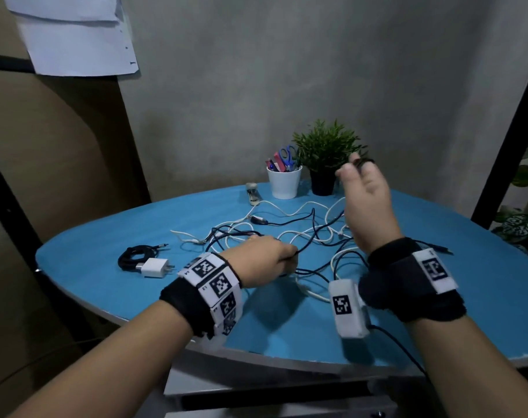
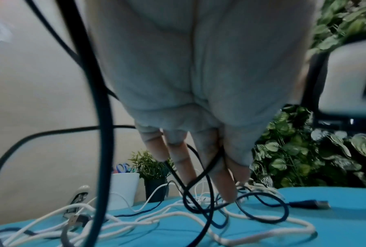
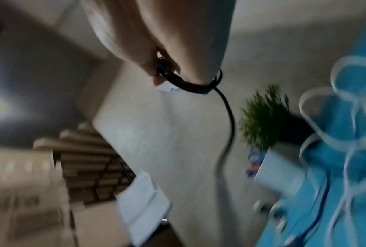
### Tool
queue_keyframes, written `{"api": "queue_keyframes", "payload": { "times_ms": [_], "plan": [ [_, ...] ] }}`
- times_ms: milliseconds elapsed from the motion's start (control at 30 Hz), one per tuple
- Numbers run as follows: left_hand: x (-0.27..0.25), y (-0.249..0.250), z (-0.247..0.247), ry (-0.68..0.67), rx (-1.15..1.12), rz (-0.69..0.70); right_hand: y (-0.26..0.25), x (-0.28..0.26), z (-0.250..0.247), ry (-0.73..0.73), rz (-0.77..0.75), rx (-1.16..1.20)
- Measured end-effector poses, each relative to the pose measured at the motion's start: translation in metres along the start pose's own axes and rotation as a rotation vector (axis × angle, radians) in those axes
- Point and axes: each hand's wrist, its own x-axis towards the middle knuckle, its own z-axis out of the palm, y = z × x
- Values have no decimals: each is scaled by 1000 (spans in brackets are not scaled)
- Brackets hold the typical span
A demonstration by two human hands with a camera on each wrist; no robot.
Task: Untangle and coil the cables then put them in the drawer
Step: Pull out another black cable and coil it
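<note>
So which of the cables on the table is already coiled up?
The black cable at the table's left, bundled in a tight coil beside the white charger plug. The other black and white cables lie loose and tangled mid-table.

Two hands (image 1: pixel 265 262), one coiled black cable (image 1: pixel 134 257), two pots (image 1: pixel 284 181) (tangled cables uncountable).

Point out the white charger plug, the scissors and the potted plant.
white charger plug (image 1: pixel 154 267), head view, its body.
scissors (image 1: pixel 288 155), head view, blue handles.
potted plant (image 1: pixel 325 145), head view, its leaves.
</note>
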Motion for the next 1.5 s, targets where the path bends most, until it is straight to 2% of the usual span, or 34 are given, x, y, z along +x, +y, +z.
{"api": "queue_keyframes", "payload": {
  "times_ms": [67, 133, 233, 300, 400, 467, 600, 800, 933, 1033, 1100, 1167, 1233, 1300, 1400, 1500],
  "plan": [
    [-2, -4, -9, 115, -61, -4, 9, -2, 0, -127, -73, -350],
    [-3, -4, -20, 258, -98, -24, 15, -3, 0, -255, -51, -526],
    [2, -9, -32, 435, -283, -117, 13, -8, 1, -414, 24, -552],
    [6, -12, -38, 557, -427, -135, 11, -12, 2, -470, -12, -562],
    [12, -14, -45, 684, -323, -130, 10, -19, 6, -561, -40, -570],
    [14, -17, -45, 666, -276, -136, 12, -18, 5, -533, 33, -424],
    [16, -22, -30, 402, -263, -217, 9, -12, 4, -394, 223, 50],
    [17, -19, -17, 200, -298, -237, -4, -7, 4, -188, 274, 463],
    [16, -22, -12, 166, -399, -244, -7, 1, -5, -91, 241, 756],
    [13, -26, -16, 193, -408, -285, -8, 3, -9, -25, 215, 765],
    [11, -29, -25, 264, -355, -347, -6, 3, -12, 10, 217, 712],
    [12, -36, -35, 412, -363, -428, -2, 2, -13, 34, 228, 659],
    [16, -47, -45, 606, -513, -508, 2, 3, -15, 60, 242, 609],
    [19, -59, -57, 791, -767, -550, 7, 4, -19, 105, 270, 572],
    [17, -72, -73, 976, -1068, -529, 12, 3, -24, 160, 313, 536],
    [17, -79, -78, 1133, -1112, -456, 15, 4, -20, 189, 301, 517]
  ]
}}
